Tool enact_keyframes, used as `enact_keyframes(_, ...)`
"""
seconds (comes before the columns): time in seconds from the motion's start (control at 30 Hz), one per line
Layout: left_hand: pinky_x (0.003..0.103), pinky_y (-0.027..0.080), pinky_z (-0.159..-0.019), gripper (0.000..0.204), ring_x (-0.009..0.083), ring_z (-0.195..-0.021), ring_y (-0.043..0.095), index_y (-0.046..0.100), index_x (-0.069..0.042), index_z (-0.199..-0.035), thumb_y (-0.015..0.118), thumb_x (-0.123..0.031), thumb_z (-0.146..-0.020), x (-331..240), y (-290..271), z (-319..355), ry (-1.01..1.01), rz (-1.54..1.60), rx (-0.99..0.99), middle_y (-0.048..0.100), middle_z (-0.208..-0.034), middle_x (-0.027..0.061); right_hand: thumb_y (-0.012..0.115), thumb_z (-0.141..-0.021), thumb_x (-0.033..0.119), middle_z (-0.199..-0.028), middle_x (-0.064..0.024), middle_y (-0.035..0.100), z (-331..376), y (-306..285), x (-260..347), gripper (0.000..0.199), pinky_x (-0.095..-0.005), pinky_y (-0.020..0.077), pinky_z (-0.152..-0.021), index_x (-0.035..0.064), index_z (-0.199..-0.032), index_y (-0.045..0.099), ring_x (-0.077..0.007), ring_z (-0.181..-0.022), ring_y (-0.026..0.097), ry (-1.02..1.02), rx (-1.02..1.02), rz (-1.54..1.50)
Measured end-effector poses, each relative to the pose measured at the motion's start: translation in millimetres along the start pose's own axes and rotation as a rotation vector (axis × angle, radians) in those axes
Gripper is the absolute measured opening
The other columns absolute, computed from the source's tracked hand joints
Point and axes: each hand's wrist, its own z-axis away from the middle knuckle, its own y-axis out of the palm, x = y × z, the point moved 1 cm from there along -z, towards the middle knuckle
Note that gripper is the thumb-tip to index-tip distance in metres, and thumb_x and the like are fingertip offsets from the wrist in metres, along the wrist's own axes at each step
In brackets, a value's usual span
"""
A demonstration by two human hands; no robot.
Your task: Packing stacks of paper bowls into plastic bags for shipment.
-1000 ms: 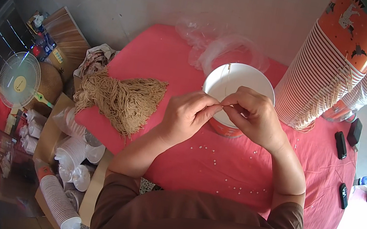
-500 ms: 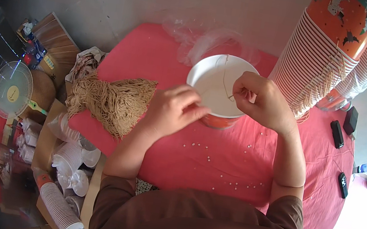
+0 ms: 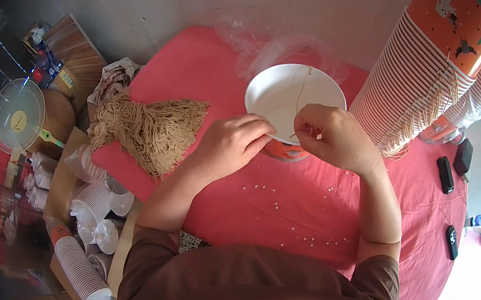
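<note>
A paper bucket [image 3: 266,91], white inside and orange outside, stands on the pink-covered table in front of me. From its far rim a thin tan cord [image 3: 302,90] runs across the opening to my right hand [image 3: 341,140], whose fingers are pinched on the cord's end over the near right rim. At the near left rim, my left hand [image 3: 229,143] grips the bucket's edge between thumb and fingers. A thick bundle of tan cords [image 3: 152,129] lies left of my left hand.
A tall stack of orange paper buckets [image 3: 417,84] with cords hanging down its side rises at right. Clear plastic wrap [image 3: 270,47] lies behind the bucket. Small white bits [image 3: 276,205] dot the pink cloth [image 3: 228,224]. A carton [image 3: 70,163] of wrapped cups stands lower left, near a fan [image 3: 17,116].
My left hand has moved onto the bucket's near rim and closed there. The right hand has shifted slightly left and down with the cord, drawing it straighter.
</note>
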Motion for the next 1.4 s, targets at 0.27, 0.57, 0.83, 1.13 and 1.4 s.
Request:
enact_keyframes(0.27,0.033,0.056,-0.061,0.019,0.024,-0.073,0.068,0.067,-0.002,-0.09,0.072,0.004,-0.072,-7,6,0,0.268,-0.084,-0.121,0.068,-0.093,0.0081,0.062,-0.076,0.006,-0.078,-0.0102,0.062,6,0,12,0.004,-0.0413,0.0505,-0.061,0.0045,-0.079,0.058,-0.0315,-0.071,0.064,-0.09,-0.04,0.186)
enact_keyframes(0.57,0.029,0.053,-0.056,0.023,0.0189,-0.069,0.063,0.067,0.0,-0.096,0.069,0.0,-0.073,-8,6,2,0.518,-0.329,-0.232,0.065,-0.101,0.0098,0.065,-0.076,0.008,-0.073,-0.0093,0.058,10,0,24,0.009,-0.0406,0.0503,-0.06,0.0045,-0.076,0.057,-0.03,-0.067,0.062,-0.175,-0.121,0.261)
enact_keyframes(0.83,0.027,0.053,-0.057,0.024,0.0165,-0.07,0.061,0.067,-0.001,-0.099,0.067,-0.005,-0.075,-5,7,3,0.562,-0.38,-0.269,0.064,-0.106,0.008,0.066,-0.077,0.008,-0.073,-0.0093,0.057,11,-1,29,0.009,-0.0408,0.0506,-0.06,0.0041,-0.076,0.057,-0.03,-0.069,0.062,-0.182,-0.111,0.24)
enact_keyframes(1.13,0.029,0.052,-0.056,0.02,0.0202,-0.07,0.064,0.069,0.001,-0.092,0.07,0.003,-0.072,-8,5,2,0.54,-0.331,-0.255,0.066,-0.103,0.011,0.065,-0.08,0.009,-0.075,-0.0089,0.058,10,1,29,0.005,-0.0409,0.0512,-0.063,0.0048,-0.081,0.061,-0.03,-0.071,0.063,-0.183,-0.068,0.202)
enact_keyframes(1.4,0.035,0.054,-0.058,0.036,0.0261,-0.073,0.065,0.05,-0.005,-0.103,0.069,0.006,-0.075,3,12,-1,0.324,0.0,-0.207,0.067,-0.099,0.0097,0.064,-0.085,0.006,-0.08,-0.0106,0.062,5,6,7,0.006,-0.0399,0.0482,-0.063,0.0019,-0.089,0.065,-0.0315,-0.072,0.062,-0.163,0.016,-0.006)
